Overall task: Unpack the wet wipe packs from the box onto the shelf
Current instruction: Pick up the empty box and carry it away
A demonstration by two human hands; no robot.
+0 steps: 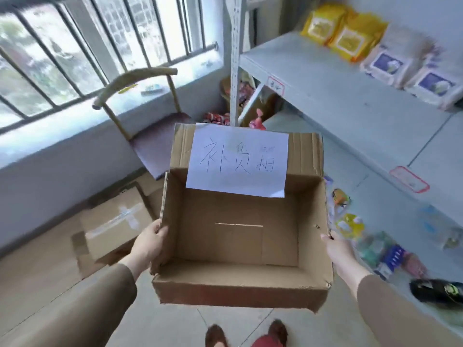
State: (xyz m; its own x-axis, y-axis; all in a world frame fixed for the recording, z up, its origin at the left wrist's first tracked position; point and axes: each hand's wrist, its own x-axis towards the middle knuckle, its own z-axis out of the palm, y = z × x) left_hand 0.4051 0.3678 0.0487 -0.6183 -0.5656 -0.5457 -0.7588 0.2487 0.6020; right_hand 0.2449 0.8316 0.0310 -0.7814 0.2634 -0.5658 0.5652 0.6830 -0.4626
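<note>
We're holding the box (240, 236) with left hand (147, 242) and right hand (337, 249) clamped on its side walls; it looks emptied, wet wipe packs (390, 53) sit up-right along the shelf's (338, 101) back edge.

Bright daylight came through barred window (82, 51), blown out; motion blur smeared shelf (350, 101); wide-angle edges bent.
</note>
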